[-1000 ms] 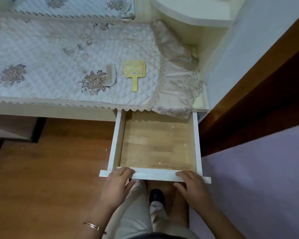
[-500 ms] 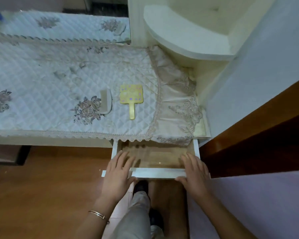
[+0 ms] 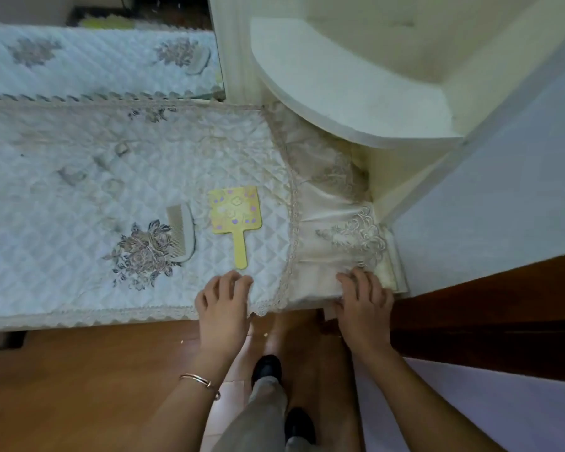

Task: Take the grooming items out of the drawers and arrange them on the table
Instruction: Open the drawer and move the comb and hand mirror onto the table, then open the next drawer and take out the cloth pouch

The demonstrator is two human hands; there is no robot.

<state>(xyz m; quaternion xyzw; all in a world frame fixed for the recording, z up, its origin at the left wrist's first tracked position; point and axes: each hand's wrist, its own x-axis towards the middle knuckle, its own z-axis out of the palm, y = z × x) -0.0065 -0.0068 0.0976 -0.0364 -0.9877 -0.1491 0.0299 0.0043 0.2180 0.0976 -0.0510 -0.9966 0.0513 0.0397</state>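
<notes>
A yellow hand mirror (image 3: 235,215) with flower prints lies on the quilted table cover (image 3: 79,197), handle toward me. Just left of it lies a pale comb (image 3: 181,231), teeth to the left. My left hand (image 3: 224,305) rests at the table's front edge below the mirror's handle, fingers loosely bent, holding nothing. My right hand (image 3: 364,303) lies at the front edge on the lace end of the cover, fingers relaxed. The drawer is pushed in and hidden under the cover's edge.
A curved cream shelf (image 3: 346,89) juts out above the table's right end. A mirror (image 3: 105,57) at the back reflects the cover. A wooden bed frame (image 3: 490,305) stands to the right. Wood floor (image 3: 72,386) and my feet are below.
The open empty drawer has been pushed in by both hands until it is shut. My hands now sit at the table's front edge.
</notes>
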